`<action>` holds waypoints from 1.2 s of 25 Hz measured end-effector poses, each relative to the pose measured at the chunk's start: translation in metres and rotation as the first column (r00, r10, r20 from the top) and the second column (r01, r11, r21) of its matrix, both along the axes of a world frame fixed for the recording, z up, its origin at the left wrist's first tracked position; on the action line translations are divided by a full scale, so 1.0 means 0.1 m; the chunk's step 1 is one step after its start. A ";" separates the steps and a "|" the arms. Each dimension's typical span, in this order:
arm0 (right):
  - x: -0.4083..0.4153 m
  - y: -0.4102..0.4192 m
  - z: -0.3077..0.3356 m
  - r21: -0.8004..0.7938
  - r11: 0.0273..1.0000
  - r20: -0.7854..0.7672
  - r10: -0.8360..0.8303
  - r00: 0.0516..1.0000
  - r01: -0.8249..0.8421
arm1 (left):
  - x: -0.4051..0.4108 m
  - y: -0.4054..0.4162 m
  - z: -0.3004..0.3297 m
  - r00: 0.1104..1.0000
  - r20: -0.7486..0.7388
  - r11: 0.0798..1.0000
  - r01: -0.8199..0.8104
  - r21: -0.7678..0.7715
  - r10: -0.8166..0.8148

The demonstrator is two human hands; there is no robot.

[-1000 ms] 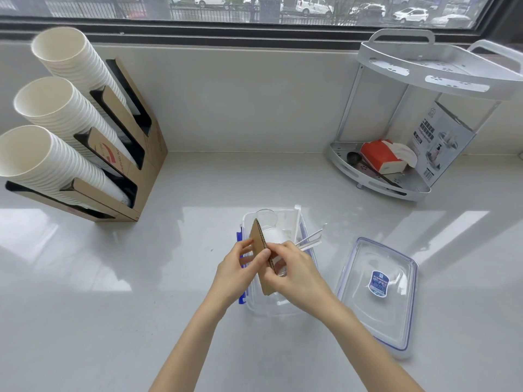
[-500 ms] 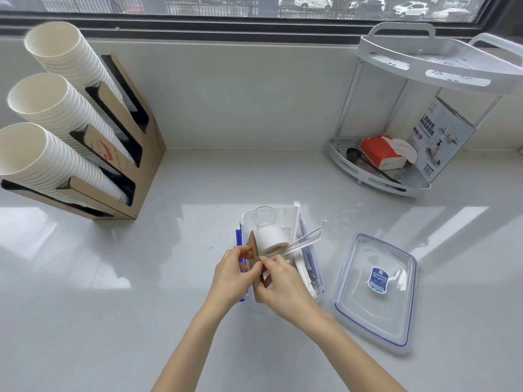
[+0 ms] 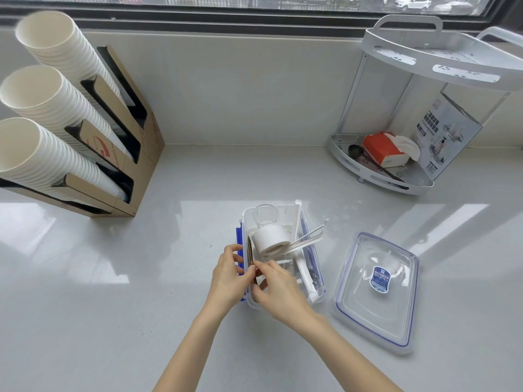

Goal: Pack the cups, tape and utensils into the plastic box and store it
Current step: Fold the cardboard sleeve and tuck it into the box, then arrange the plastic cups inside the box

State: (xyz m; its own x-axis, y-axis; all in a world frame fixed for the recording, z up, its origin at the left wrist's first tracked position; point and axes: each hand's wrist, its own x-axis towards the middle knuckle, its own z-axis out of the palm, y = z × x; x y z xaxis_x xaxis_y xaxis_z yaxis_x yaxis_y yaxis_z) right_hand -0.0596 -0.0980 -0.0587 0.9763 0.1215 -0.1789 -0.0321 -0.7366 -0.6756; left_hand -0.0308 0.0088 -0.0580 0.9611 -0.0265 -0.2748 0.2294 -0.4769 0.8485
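Observation:
A clear plastic box [image 3: 319,290] with blue clips sits open on the white counter. Inside it lie a clear cup [image 3: 265,215], a white tape roll [image 3: 271,239] and wrapped utensils [image 3: 307,241] that stick out over the right rim. A brown cardboard piece [image 3: 250,251] stands on edge along the box's left wall. My left hand [image 3: 228,275] and my right hand [image 3: 278,290] both pinch the near end of the cardboard, down inside the box. The box's clear lid [image 3: 376,292] lies flat to the right.
A cardboard dispenser [image 3: 124,154] with three stacks of white paper cups [image 3: 42,100] stands at the left. A white corner rack [image 3: 418,108] at the back right holds a red tissue pack [image 3: 380,149], a spoon and a printed box. A window ledge runs along the back.
The cardboard piece has gone from held up above the box to pushed down along its left wall. Both hands sank with it, and the tape roll came into view.

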 end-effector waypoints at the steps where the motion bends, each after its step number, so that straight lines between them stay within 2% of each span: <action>1: 0.00 -0.02 0.02 0.027 1.000 -0.009 0.001 1.000 -0.001 | 0.00 0.00 0.00 1.000 0.006 1.000 0.005 0.005 -0.005; 4: 0.02 -0.10 0.12 0.122 0.992 -0.032 -0.034 0.999 0.038 | 0.02 0.01 -0.01 1.000 0.021 1.000 0.015 0.024 -0.015; 6: 0.06 -0.18 0.16 0.112 0.990 0.028 -0.094 0.995 0.091 | 0.03 0.02 0.01 0.999 0.030 0.998 0.029 0.051 -0.030; 9: 0.13 -0.31 0.18 0.038 0.990 0.113 -0.137 0.984 0.134 | 0.07 0.02 0.06 0.998 0.063 0.997 0.027 0.075 -0.032; 13: 0.15 -0.37 0.16 -0.148 0.989 0.006 -0.023 1.000 0.024 | 0.26 -0.05 0.10 0.985 0.168 0.988 0.013 0.152 -0.039; 17: 0.17 -0.31 0.09 -0.249 0.968 -0.057 0.021 0.998 -0.035 | 0.51 -0.11 0.08 0.943 0.275 0.936 0.086 0.343 -0.187; 20: 0.21 -0.29 0.06 -0.293 0.955 -0.071 0.023 0.997 -0.043 | 0.67 -0.13 0.08 0.918 0.258 0.842 0.129 0.524 -0.301; 23: 0.23 -0.27 0.04 -0.287 0.957 -0.076 0.018 0.997 -0.039 | 0.76 -0.13 0.07 0.915 0.230 0.805 0.148 0.574 -0.332; 27: 0.24 -0.29 0.05 -0.250 0.967 -0.070 0.020 0.997 -0.037 | 0.80 -0.12 0.07 0.910 0.233 0.805 0.156 0.572 -0.342; 30: 0.24 -0.33 0.12 -0.097 0.995 -0.072 -0.003 0.997 -0.004 | 0.78 -0.09 0.10 0.915 0.259 0.854 0.148 0.498 -0.310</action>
